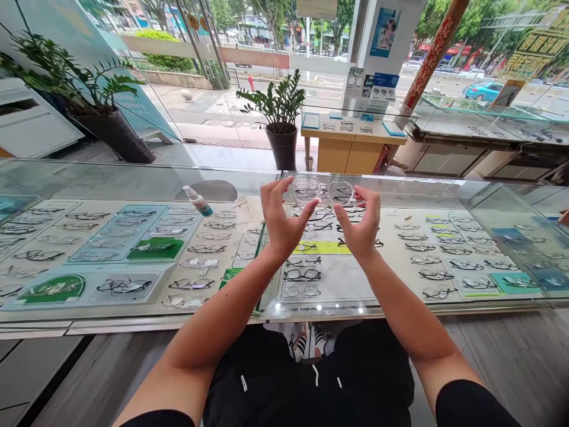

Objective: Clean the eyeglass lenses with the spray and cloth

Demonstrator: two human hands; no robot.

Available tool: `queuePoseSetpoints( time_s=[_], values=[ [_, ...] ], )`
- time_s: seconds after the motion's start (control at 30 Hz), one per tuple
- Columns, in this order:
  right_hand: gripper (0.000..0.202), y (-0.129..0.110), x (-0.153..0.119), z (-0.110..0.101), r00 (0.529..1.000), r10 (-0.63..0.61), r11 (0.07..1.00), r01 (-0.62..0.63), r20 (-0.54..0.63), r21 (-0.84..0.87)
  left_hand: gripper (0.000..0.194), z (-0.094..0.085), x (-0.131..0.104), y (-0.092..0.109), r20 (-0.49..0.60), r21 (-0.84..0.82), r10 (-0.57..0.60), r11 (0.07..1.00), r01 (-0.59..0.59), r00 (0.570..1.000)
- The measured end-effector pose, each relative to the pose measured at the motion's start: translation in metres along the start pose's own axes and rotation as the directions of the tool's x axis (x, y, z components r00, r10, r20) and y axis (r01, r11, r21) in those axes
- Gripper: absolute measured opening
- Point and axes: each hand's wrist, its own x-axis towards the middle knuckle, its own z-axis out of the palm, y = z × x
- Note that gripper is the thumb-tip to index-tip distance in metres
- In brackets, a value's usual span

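Note:
A pair of clear-framed eyeglasses [341, 191] is held up above the glass counter [253, 178], its lenses facing away from me. My left hand [284, 219] pinches the left side of the frame, thumb below and fingers above. On the other side, my right hand [361, 225] grips the right rim between thumb and fingers. Through the clear lenses, frames lying in the case show. Beneath my hands, rows of eyeglasses [302, 274] lie inside the display case.
A spray bottle [198, 201] and a pale cloth [247, 212] rest on the counter to the left. Beyond it stand a potted plant [283, 139], a wooden table [331, 148] with more glasses, and a large leaning planter [111, 133]. Glass windows face the street.

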Motion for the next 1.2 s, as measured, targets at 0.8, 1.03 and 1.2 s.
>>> queuePoseSetpoints(
  time_s=[0.8,1.03,1.2],
  values=[
    [0.041,-0.001,0.002,-0.001,0.976,0.218,0.953,-0.218,0.023,0.212,0.063,0.004,-0.006,-0.001,0.009,-0.044,-0.011,0.999,0.012,1.0],
    [0.039,-0.004,0.008,-0.003,0.892,0.384,0.749,-0.451,0.238,0.484,0.066,0.005,-0.009,-0.004,0.041,-0.025,0.048,0.999,-0.047,0.998],
    [0.037,-0.001,0.01,-0.003,0.84,0.411,0.588,-0.541,0.353,0.601,0.065,0.006,-0.01,-0.005,0.095,-0.056,0.007,0.998,-0.002,0.995]
  ],
)
